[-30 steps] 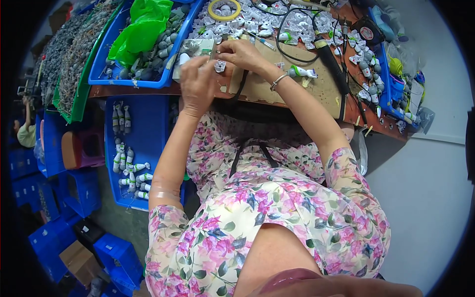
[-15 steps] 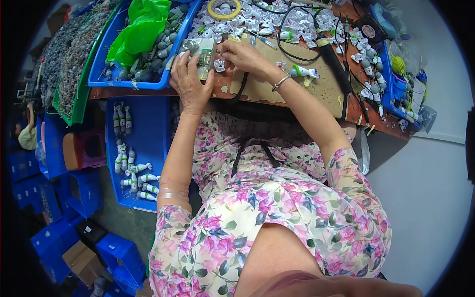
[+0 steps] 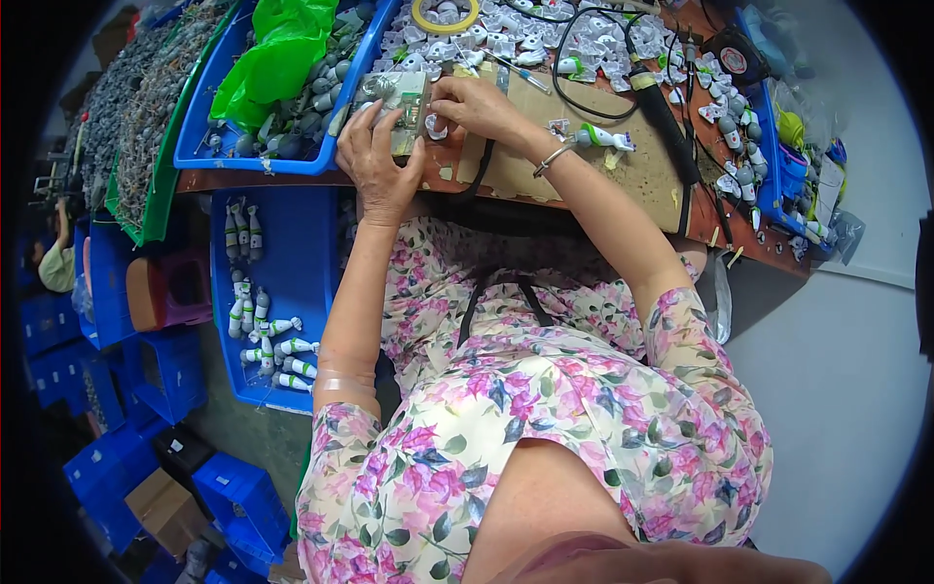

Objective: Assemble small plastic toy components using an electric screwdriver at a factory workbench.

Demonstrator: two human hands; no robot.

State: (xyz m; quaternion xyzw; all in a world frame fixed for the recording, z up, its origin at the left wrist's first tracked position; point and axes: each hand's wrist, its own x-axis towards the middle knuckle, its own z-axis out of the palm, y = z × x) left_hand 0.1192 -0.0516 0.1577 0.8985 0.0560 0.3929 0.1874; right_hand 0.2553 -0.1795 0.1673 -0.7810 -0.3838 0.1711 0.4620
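Green circuit board (image 3: 411, 109) shows atop a pale box (image 3: 413, 80) on the brown table (image 3: 444, 169). I see the left hand (image 3: 377, 161), fingers spread, touching the box's left side; the right hand (image 3: 479, 109) curls beside its right edge, grip hidden from me.

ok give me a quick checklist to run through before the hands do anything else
1. Left hand at the pale box: ok, its fingers are spread over the near left part.
2. Right hand at the work: ok, its fingertips are by the box's right edge.
3. Part in the right fingertips: cannot tell, the fingers hide it.
4. Black-handled tool away from both hands: ok, it lies well to their right.
5. Cardboard sheet free of pieces: not ok, a white-and-green piece lies on it.
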